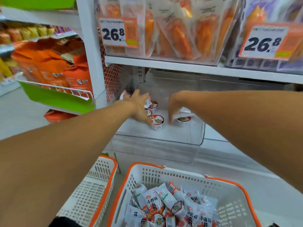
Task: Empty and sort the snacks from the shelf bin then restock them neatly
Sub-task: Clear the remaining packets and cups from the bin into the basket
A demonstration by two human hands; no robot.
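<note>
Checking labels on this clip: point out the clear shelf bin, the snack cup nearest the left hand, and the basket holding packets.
clear shelf bin [199, 136], head view, front right corner of its wall.
snack cup [157, 122], head view, its printed lid.
basket [180, 176], head view, its perforated far wall.

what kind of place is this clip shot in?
Most likely a shop's snack aisle: price tags reading 26.8 hang on the shelf bins, packaged snacks fill the racks, and a shopping basket of snack packets sits below the clear bin.
</note>
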